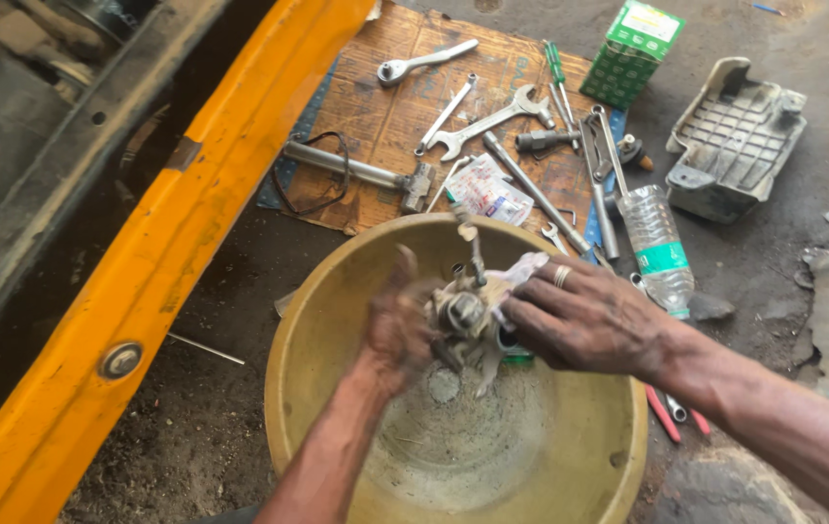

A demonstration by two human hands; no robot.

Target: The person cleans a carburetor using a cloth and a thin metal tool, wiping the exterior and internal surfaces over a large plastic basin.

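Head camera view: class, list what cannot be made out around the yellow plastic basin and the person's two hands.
- Small grey metal engine part: its near side is hidden by the left hand and right hand.
- Left hand: motion-blurred, so its grip is unclear.
- White cloth: partly covered by the right hand.
- Yellow plastic basin: its near rim is cut off by the bottom edge.
- Red-handled tool: mostly hidden under the right forearm.

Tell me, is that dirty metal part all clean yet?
Not yet, it seems. Done: the tools lie spread on the cardboard, and the metal part is out, over the yellow basin. In hand: the left hand grips it while the right hand presses a white cloth against it. Left: the part looks grimy, so more wiping.
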